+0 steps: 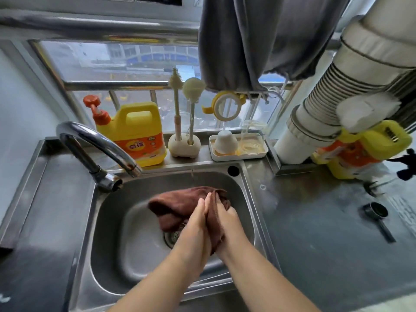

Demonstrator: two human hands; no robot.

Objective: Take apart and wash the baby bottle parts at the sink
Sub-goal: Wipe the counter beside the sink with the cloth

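Over the steel sink both my hands hold a brown cloth between them. My left hand lies flat against the cloth with its fingers straight. My right hand curls its fingers round the cloth's right side. A thin stream of water falls onto the cloth's top from above. Behind the sink a white tray holds a white bottle cap and a clear bottle. A yellow handled ring hangs above the tray.
The chrome tap arches over the sink's back left corner. A yellow detergent jug and a brush stand with two brushes line the ledge. A black measuring scoop lies on the right counter. A grey cloth hangs overhead.
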